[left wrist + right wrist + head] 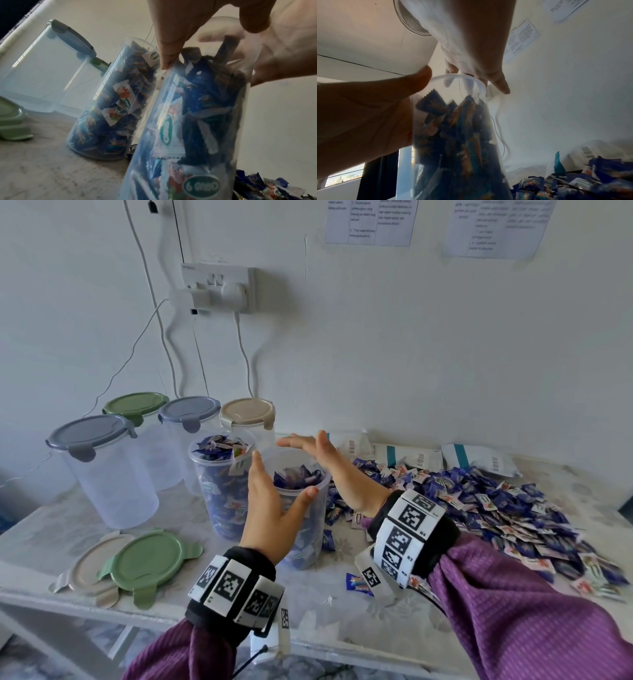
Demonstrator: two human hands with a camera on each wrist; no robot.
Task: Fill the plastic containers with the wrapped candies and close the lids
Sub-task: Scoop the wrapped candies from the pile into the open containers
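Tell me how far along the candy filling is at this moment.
Done: one open container is packed with candies to the rim. In hand: the left hand and right hand, both open, flank a second container, nearly full. Left: four lidded containers, such as the nearest, look empty; two loose lids lie unused; a big candy pile remains.

A: What is mounted on the wall?
B: A white socket panel [219,287] with plugs and hanging cables [244,354]; two printed sheets [371,221] higher up.
A: And behind the table?
B: White barcoded packets [478,458] lying against the wall.
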